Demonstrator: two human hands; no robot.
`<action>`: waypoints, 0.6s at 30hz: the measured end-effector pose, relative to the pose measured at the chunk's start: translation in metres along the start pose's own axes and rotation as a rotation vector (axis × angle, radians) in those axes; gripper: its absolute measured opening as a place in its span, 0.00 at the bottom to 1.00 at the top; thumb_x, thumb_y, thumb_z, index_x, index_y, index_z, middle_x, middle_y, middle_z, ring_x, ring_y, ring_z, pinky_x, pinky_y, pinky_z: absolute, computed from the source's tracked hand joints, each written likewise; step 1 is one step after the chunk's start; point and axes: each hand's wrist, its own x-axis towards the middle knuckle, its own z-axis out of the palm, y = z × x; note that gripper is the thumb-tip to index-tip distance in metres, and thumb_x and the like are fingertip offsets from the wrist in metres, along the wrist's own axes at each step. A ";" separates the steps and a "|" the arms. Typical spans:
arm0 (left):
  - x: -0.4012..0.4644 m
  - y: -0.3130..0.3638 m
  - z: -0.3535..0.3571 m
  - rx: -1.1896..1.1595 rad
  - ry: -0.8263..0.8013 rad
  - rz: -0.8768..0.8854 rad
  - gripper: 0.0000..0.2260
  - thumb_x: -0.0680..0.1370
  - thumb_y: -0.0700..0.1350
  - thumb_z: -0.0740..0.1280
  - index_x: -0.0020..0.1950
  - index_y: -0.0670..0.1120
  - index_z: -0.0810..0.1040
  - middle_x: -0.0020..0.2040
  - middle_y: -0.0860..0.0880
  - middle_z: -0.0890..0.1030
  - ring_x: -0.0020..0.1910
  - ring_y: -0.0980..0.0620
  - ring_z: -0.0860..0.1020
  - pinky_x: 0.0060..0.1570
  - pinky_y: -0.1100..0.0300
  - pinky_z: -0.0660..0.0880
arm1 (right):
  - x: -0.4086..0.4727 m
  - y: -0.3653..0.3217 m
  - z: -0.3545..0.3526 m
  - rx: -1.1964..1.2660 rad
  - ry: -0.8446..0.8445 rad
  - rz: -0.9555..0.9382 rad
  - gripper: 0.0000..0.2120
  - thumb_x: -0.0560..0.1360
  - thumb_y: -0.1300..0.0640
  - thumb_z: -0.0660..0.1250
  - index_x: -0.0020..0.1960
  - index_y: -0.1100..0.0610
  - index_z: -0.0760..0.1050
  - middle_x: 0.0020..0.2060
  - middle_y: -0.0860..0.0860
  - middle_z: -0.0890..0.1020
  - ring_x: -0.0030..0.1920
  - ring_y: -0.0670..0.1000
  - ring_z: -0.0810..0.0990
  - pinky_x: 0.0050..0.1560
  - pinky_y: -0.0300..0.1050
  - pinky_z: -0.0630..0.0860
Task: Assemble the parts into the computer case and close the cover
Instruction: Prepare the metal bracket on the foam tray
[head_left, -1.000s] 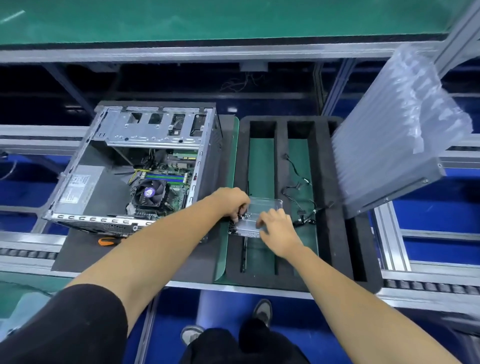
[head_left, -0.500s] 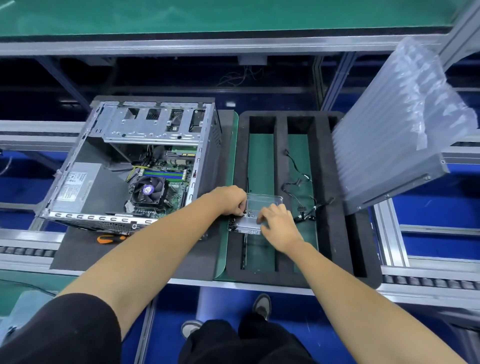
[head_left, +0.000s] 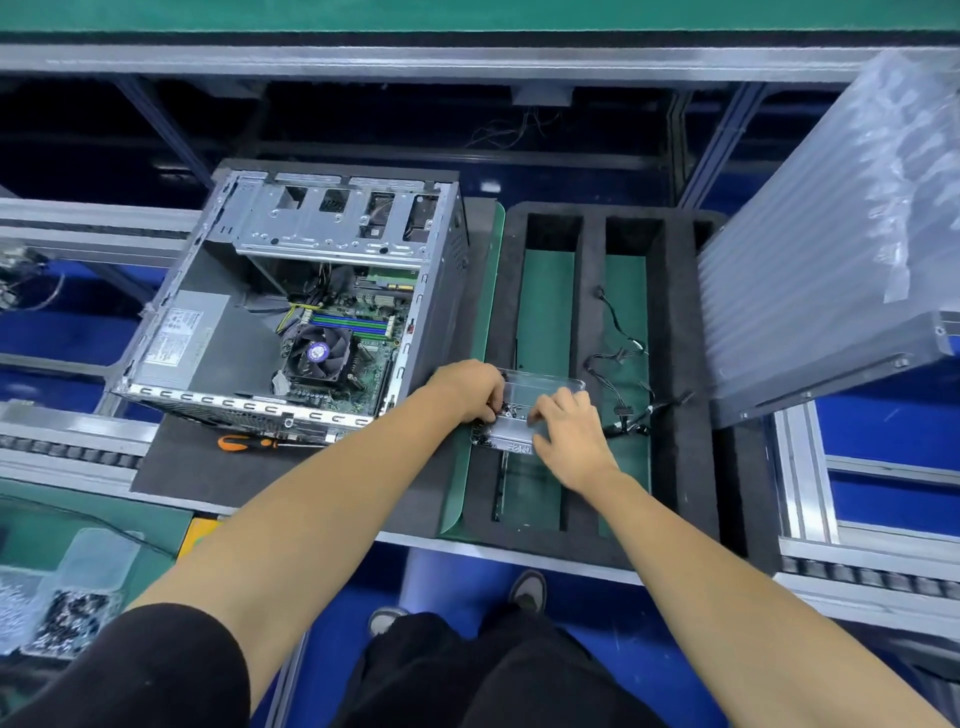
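My left hand (head_left: 470, 387) covers the near-left corner of the clear box (head_left: 530, 410), and my curled fingers (head_left: 493, 410) hide whatever they touch. My right hand (head_left: 569, 431) blocks the box's near-right side. The small dark bits (head_left: 485, 439) in it are too tiny to identify. The bubble wrap (head_left: 841, 249) runs off the right edge.

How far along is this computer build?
Partly done: the open case already holds a board with a fan and a power supply. Right now the left hand and right hand are picking at a clear plastic box of small parts. The cables in the foam tray remain outside, and the case is uncovered.
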 end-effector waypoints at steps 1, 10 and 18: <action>-0.001 -0.001 -0.003 -0.020 -0.007 -0.014 0.08 0.75 0.42 0.75 0.51 0.53 0.83 0.48 0.56 0.81 0.48 0.52 0.79 0.47 0.57 0.77 | 0.001 0.000 0.001 -0.003 0.012 -0.001 0.10 0.77 0.56 0.67 0.58 0.50 0.74 0.55 0.49 0.71 0.56 0.53 0.64 0.57 0.50 0.64; -0.001 0.001 -0.005 0.054 -0.120 -0.083 0.09 0.71 0.39 0.79 0.47 0.49 0.85 0.42 0.54 0.80 0.46 0.46 0.84 0.45 0.56 0.79 | 0.006 0.001 0.012 -0.063 0.009 -0.140 0.10 0.75 0.50 0.68 0.54 0.50 0.74 0.50 0.48 0.69 0.51 0.52 0.64 0.53 0.50 0.67; -0.002 0.006 -0.001 0.117 -0.081 -0.125 0.04 0.72 0.39 0.75 0.45 0.46 0.86 0.46 0.49 0.84 0.43 0.45 0.84 0.39 0.56 0.77 | 0.007 0.001 0.017 -0.042 0.013 -0.133 0.09 0.75 0.53 0.68 0.55 0.50 0.73 0.51 0.47 0.69 0.51 0.50 0.61 0.53 0.48 0.64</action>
